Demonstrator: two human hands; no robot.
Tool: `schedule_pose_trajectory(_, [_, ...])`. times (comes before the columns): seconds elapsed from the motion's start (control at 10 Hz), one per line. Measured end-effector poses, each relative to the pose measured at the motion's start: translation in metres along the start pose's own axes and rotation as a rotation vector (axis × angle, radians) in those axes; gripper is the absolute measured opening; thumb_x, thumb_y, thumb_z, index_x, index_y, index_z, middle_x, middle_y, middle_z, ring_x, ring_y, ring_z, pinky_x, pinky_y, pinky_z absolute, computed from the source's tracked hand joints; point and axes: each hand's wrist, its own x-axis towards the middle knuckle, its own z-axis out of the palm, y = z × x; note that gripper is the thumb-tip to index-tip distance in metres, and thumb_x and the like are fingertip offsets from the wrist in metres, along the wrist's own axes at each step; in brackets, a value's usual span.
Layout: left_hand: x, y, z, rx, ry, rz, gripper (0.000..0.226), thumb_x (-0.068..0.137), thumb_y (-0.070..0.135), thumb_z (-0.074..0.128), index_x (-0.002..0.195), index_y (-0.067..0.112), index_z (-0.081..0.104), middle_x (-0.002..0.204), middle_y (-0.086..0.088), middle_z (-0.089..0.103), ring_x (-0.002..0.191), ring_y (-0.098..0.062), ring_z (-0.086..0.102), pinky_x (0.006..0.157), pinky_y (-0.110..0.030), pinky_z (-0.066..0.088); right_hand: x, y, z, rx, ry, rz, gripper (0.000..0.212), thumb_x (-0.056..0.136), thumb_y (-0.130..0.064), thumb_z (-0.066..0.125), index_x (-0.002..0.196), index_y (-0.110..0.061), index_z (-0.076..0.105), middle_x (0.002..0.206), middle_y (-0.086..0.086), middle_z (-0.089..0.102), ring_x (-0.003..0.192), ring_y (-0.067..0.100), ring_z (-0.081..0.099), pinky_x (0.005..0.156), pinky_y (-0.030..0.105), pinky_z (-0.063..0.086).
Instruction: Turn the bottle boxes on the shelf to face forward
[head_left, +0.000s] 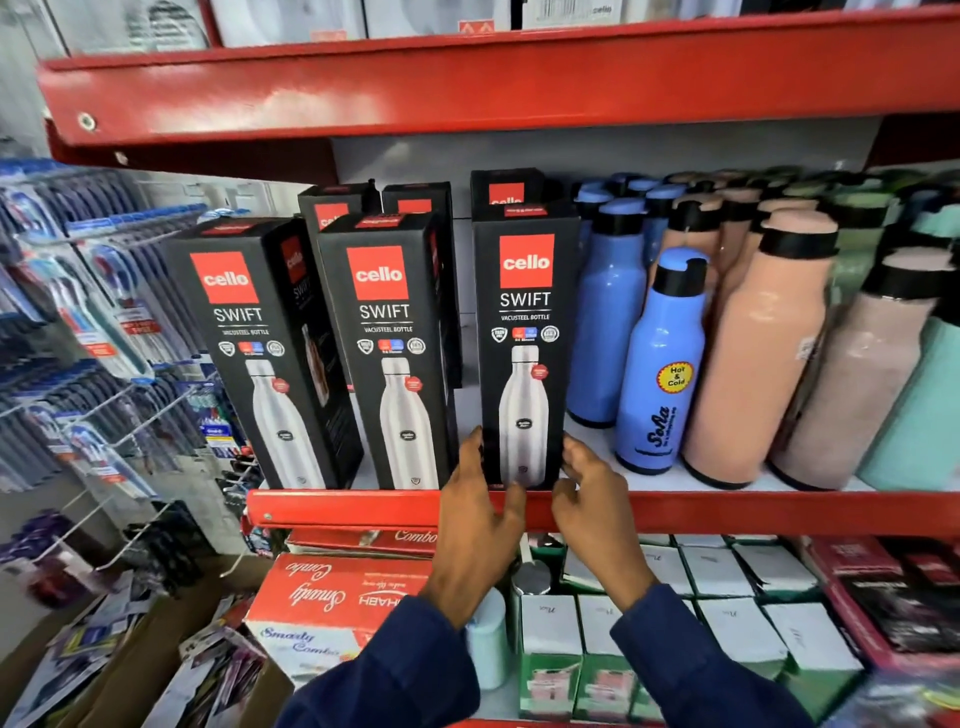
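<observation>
Low in the frame's middle, the left hand (480, 512) and right hand (592, 501) are reaching up from dark blue sleeves (691, 660), fingers loosely spread and cupping the bottom corners of the right bottle box (524, 353). It is standing on the red shelf (353, 509), front outward. Left of it, the middle box (387, 358) is also facing forward and the left box (260, 364) is sitting slightly angled. Blue bottles (660, 364) are standing at right.

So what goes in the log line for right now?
left hand + right hand: flank right Cello Swift box base | front boxes: facing forward | grip: unclear
</observation>
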Motion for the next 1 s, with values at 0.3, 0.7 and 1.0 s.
schedule_pose_trajectory(0.3, [-0.01,0.004,-0.005,0.039,-0.008,-0.009,0.061,0.088,0.011,0.058,0.145,0.009,0.036,0.121,-0.005,0.069,0.107,-0.018,0.065,0.084,-0.011,0.039,-0.009,-0.002,-0.004,-0.03,-0.024,-0.006,0.059,0.082,-0.001,0.048,0.139,-0.015,0.052,0.129,0.006,0.068,0.12,0.016,0.064,0.103,0.031,0.051])
schedule_pose_trajectory(0.7, [-0.013,0.011,-0.017,0.06,-0.023,0.004,0.055,0.089,0.007,0.06,0.141,0.006,0.042,0.093,0.025,0.056,0.08,0.001,0.06,0.063,0.009,0.033,-0.013,-0.01,-0.008,-0.044,-0.053,0.045,0.059,0.085,-0.001,0.053,0.144,-0.008,0.044,0.138,0.011,0.061,0.125,0.019,0.06,0.101,0.022,0.045])
schedule_pose_trajectory(1.0, [-0.002,0.04,-0.047,0.147,0.077,0.186,0.06,0.091,0.031,0.061,0.146,0.013,0.043,0.119,-0.004,0.071,0.084,-0.015,0.065,0.087,-0.011,0.045,-0.029,-0.014,-0.045,0.19,0.235,-0.038,0.046,0.085,-0.003,0.063,0.125,-0.026,0.06,0.119,-0.007,0.071,0.101,0.006,0.068,0.085,0.013,0.051])
